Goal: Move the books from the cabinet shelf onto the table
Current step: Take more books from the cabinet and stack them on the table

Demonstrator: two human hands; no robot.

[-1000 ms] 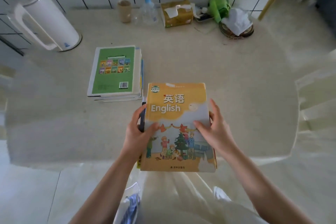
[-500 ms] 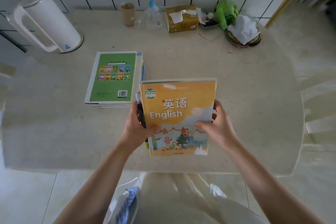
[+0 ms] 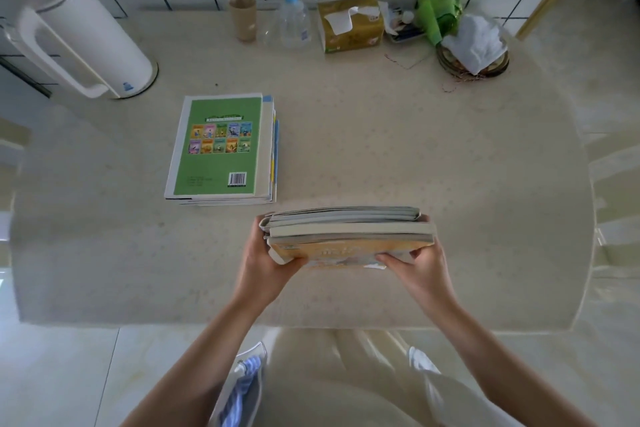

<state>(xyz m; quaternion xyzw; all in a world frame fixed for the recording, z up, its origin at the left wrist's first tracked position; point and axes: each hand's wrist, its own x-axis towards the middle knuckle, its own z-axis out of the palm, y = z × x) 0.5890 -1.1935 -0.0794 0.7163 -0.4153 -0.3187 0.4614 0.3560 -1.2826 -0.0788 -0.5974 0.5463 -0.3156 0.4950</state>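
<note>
I hold a bundle of books with an orange English cover facing me, tipped up so their top edges show. My left hand grips the bundle's left end and my right hand grips its right end, above the beige table. A second stack of books with a green back cover on top lies flat on the table, to the left and farther away. The cabinet shelf is out of view.
A white kettle stands at the back left. Along the tiled wall are a brown cup, a pump bottle, a tissue box, a green object and a white cloth on a round mat.
The bundle has moved forward over the table and tilted upright, so its cover is nearly edge-on now. Both hands keep their grip on its ends.
</note>
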